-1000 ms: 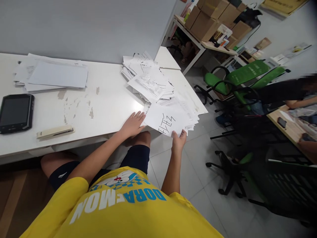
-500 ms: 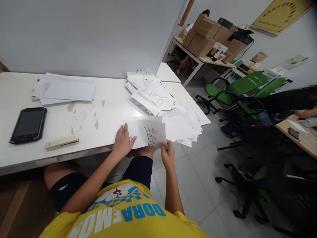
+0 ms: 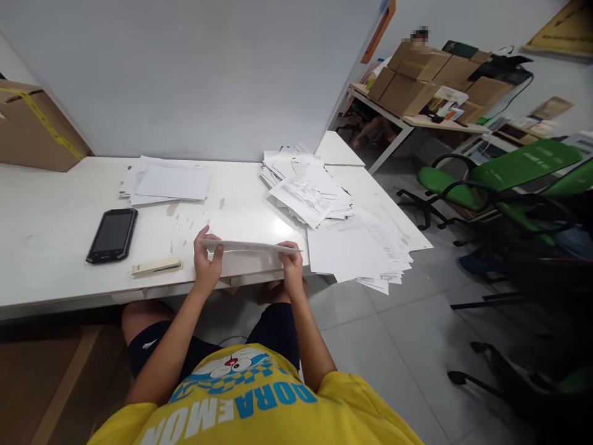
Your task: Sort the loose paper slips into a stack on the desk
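Between my two hands I hold white paper sheets, raised nearly edge-on to me above the table's front edge. My left hand grips their left end, thumb on the near side. At the right end, my right hand pinches them between thumb and fingers. How many sheets there are cannot be made out. A cream stapler lies on the table left of my left hand. To the right of my right hand, a spread of white papers overhangs the table edge, with a messy printed paper pile behind it.
The white table holds a black handheld device and a neater paper stack. A cardboard box stands at the back left, beside a grey partition. Green chairs and a desk with stacked boxes are at right.
The papers have tilted up from lying nearly flat, handwriting facing me, to nearly edge-on. My left hand now grips their end instead of resting by it. The view has swung left.
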Demonstrator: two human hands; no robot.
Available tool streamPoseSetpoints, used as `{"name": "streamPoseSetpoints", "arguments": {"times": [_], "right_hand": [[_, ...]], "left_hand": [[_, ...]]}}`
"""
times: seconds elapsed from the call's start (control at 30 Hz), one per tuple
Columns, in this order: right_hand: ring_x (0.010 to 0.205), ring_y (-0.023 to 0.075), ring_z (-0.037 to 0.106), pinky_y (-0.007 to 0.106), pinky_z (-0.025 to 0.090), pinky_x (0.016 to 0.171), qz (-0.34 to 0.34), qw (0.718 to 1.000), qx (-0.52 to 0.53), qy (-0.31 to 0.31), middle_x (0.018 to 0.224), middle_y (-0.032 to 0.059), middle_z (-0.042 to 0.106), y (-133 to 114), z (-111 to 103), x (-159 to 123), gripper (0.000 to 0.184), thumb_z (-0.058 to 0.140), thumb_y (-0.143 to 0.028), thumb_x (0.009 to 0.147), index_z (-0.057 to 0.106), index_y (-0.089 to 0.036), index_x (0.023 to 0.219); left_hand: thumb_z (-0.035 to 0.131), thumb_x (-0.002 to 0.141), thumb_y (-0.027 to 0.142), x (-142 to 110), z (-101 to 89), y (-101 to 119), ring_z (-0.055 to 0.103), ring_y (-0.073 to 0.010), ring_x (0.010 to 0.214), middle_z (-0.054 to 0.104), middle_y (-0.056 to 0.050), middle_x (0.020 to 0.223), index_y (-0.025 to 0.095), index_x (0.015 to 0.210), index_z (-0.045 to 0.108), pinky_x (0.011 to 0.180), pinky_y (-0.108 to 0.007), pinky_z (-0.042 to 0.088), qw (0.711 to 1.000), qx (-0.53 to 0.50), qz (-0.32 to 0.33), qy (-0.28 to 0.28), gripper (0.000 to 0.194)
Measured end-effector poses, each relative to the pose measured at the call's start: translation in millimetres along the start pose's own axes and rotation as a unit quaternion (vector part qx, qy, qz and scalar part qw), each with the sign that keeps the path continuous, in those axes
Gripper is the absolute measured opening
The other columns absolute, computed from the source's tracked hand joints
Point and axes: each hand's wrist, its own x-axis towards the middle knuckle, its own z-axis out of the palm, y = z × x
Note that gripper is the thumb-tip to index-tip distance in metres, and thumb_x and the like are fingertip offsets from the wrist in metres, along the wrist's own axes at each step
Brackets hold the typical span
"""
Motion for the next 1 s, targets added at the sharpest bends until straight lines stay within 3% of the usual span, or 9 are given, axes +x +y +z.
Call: {"name": "streamPoseSetpoints", "arguments": {"times": [0.17, 0.37, 0.5, 0.6, 0.67, 0.73, 0.8, 0.9, 1.0], "right_hand": [[0.088, 0.0217, 0.061, 0.036, 0.050, 0.083, 0.017, 0.998, -0.058, -0.024, 0.092, 0.0037, 0.067, 6, 1, 5, 0.028, 0.062, -0.048, 0.078, 0.060, -0.023, 0.092], [0.101, 0.0257, 0.064, 0.040, 0.051, 0.091, 0.020, 0.990, -0.126, -0.054, 0.105, 0.0057, 0.072, -4, -3, 7, 0.031, 0.057, -0.043, 0.083, 0.064, -0.023, 0.106], [0.097, 0.0259, 0.066, 0.038, 0.055, 0.083, 0.074, 0.977, -0.139, -0.141, 0.106, 0.0046, 0.073, -18, -12, -4, 0.037, 0.064, -0.039, 0.081, 0.064, -0.023, 0.114], [0.093, 0.0258, 0.067, 0.039, 0.056, 0.079, 0.142, 0.966, -0.122, -0.176, 0.104, 0.0051, 0.073, -18, -14, -16, 0.042, 0.067, -0.039, 0.078, 0.062, -0.023, 0.117], [0.091, 0.0251, 0.067, 0.039, 0.056, 0.079, 0.173, 0.960, -0.109, -0.192, 0.103, 0.0053, 0.073, -15, -10, -24, 0.045, 0.067, -0.038, 0.077, 0.061, -0.022, 0.119], [0.091, 0.0253, 0.066, 0.040, 0.056, 0.081, 0.188, 0.956, -0.113, -0.197, 0.104, 0.0058, 0.073, -10, -2, -29, 0.049, 0.067, -0.036, 0.075, 0.061, -0.022, 0.121], [0.092, 0.0263, 0.066, 0.043, 0.055, 0.083, 0.198, 0.950, -0.141, -0.195, 0.104, 0.0067, 0.073, -7, 7, -33, 0.051, 0.066, -0.036, 0.074, 0.060, -0.022, 0.123], [0.095, 0.0289, 0.064, 0.050, 0.053, 0.088, 0.195, 0.940, -0.200, -0.195, 0.105, 0.0088, 0.072, -5, 15, -38, 0.053, 0.065, -0.033, 0.072, 0.061, -0.021, 0.123], [0.101, 0.0321, 0.063, 0.055, 0.050, 0.094, 0.166, 0.937, -0.246, -0.187, 0.110, 0.0108, 0.071, -5, 14, -41, 0.053, 0.064, -0.030, 0.071, 0.062, -0.022, 0.123]], "left_hand": [[0.052, 0.095, 0.056, -4, -1.4, -8, 0.064, -0.0207, 0.105, 0.063, -0.011, 0.114, 0.020, 0.133, 0.050, 0.099, -0.039, 0.051, 0.997, 0.067, -0.045, -0.012, 0.052], [0.051, 0.094, 0.057, -8, -8.5, 11, 0.065, -0.0241, 0.109, 0.066, -0.013, 0.115, 0.020, 0.125, 0.054, 0.099, -0.041, 0.054, 0.993, 0.105, -0.051, 0.023, 0.049], [0.055, 0.094, 0.047, -20, -40.4, 22, 0.066, -0.0224, 0.112, 0.066, -0.013, 0.122, 0.022, 0.136, 0.049, 0.097, -0.037, 0.056, 0.988, 0.111, -0.111, -0.008, 0.050], [0.057, 0.092, 0.039, -26, -74.2, 30, 0.070, -0.0196, 0.101, 0.069, -0.011, 0.112, 0.021, 0.136, 0.052, 0.087, -0.031, 0.059, 0.979, 0.101, -0.170, -0.042, 0.048], [0.055, 0.092, 0.035, -24, -96.2, 35, 0.070, -0.0172, 0.092, 0.069, -0.009, 0.107, 0.020, 0.132, 0.056, 0.083, -0.030, 0.059, 0.977, 0.109, -0.179, -0.029, 0.043], [0.050, 0.094, 0.033, -19, -115.5, 38, 0.068, -0.0168, 0.093, 0.069, -0.008, 0.109, 0.021, 0.132, 0.056, 0.086, -0.033, 0.059, 0.977, 0.152, -0.149, 0.008, 0.041], [0.048, 0.095, 0.033, -14, -130.4, 39, 0.064, -0.0212, 0.110, 0.068, -0.009, 0.115, 0.023, 0.130, 0.058, 0.100, -0.039, 0.053, 0.965, 0.244, -0.091, 0.017, 0.038], [0.050, 0.095, 0.034, -11, -142.1, 36, 0.043, -0.0285, 0.140, 0.065, -0.009, 0.128, 0.025, 0.128, 0.062, 0.120, -0.050, 0.033, 0.923, 0.379, -0.010, -0.061, 0.036], [0.044, 0.097, 0.031, -18, -141.3, 32, 0.031, -0.0284, 0.150, 0.060, -0.006, 0.141, 0.026, 0.137, 0.056, 0.125, -0.052, 0.022, 0.888, 0.431, 0.030, -0.160, 0.042]]}}
